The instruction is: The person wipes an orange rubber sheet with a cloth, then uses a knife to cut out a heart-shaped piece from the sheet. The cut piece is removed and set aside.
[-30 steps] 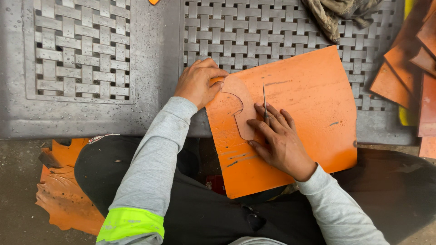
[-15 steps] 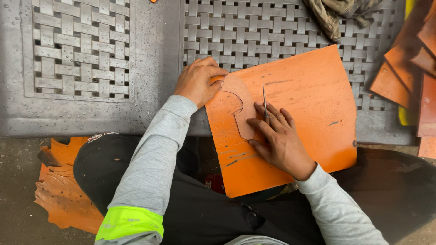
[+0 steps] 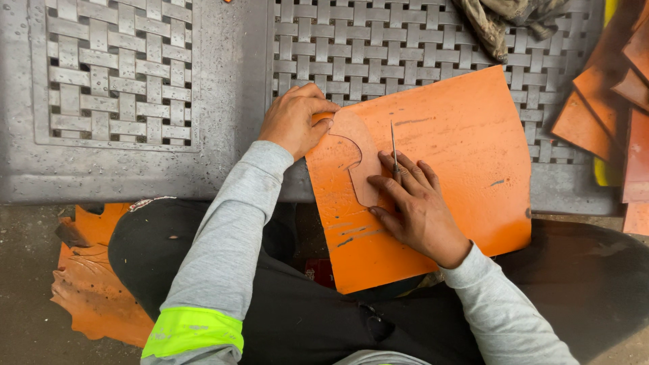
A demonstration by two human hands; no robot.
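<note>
Head view: orange sheet lies across grey woven mat.

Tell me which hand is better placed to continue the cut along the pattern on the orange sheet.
Right. The right hand holds the thin blade upright against the pattern's edge on the orange sheet. The left hand holds no tool; it presses on the pattern's top end at the sheet's corner.

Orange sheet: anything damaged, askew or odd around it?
The orange sheet carries dark scuff streaks and overhangs the grey woven mat onto the lap. A ragged orange scrap lies on the floor at lower left. Otherwise nothing stands out.
</note>
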